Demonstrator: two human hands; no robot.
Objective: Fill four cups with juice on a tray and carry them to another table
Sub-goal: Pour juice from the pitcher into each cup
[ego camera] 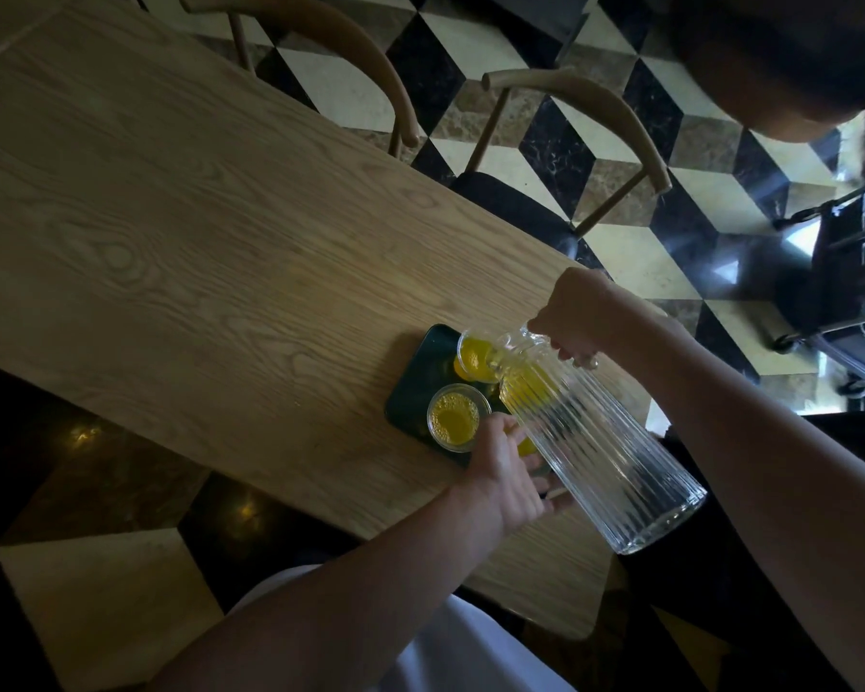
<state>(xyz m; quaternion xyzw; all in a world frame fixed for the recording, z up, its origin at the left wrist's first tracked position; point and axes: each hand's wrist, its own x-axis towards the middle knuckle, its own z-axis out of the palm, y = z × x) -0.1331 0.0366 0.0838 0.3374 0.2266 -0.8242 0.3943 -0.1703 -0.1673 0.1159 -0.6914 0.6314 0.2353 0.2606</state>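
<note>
Pouring under way on a wooden surface (181,232). Just left of the left hand (508,472), a filled cup (453,417) on a dark tray (410,392). Left hand curled around a cup mostly hidden beneath it, steadying. Beyond it, a far cup (478,359) taking juice from a ribbed glass jug (600,442), tipped steeply and nearly drained. Right hand (578,314) clenched on the jug's handle. Fourth cup not visible. Next, likely: righting the jug without drips, then checking remaining cups.
</note>
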